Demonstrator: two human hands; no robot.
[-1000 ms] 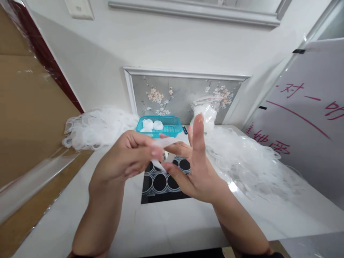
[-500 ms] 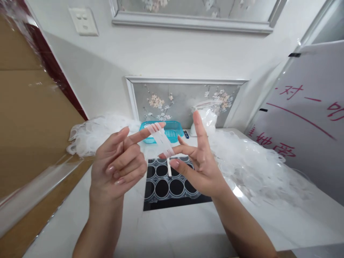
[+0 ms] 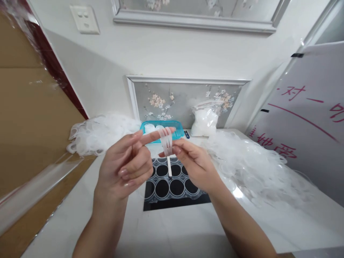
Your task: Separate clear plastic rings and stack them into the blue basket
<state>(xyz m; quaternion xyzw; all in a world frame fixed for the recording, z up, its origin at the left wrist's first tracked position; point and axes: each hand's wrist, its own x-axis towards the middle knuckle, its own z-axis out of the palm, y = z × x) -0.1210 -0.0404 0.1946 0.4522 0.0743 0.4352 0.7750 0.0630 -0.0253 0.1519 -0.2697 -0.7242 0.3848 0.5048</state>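
Several thin, translucent white rings [image 3: 166, 140] are looped over the outstretched index finger of my left hand [image 3: 129, 163], whose other fingers are curled in. At their lower end, my right hand [image 3: 200, 163] has a finger inside the loops and its thumb against them, closed on the rings. The rings are stretched upright between the two hands. Below them lies a clear tray of round wells [image 3: 169, 189] on a black sheet [image 3: 177, 206], with a small white stick [image 3: 169, 167] standing out over it.
A heap of translucent rings [image 3: 100, 134] lies at the left, and a larger heap [image 3: 249, 165] at the right. Against the wall stand a blue basket [image 3: 179, 133] with white pieces inside and a bag of white material [image 3: 205, 120]. A small dark tool [image 3: 186, 134] lies between them.
My right hand's raised index finger has folded down onto the rings. My left hand has shifted right, and the ring band has turned from slanted to nearly upright.
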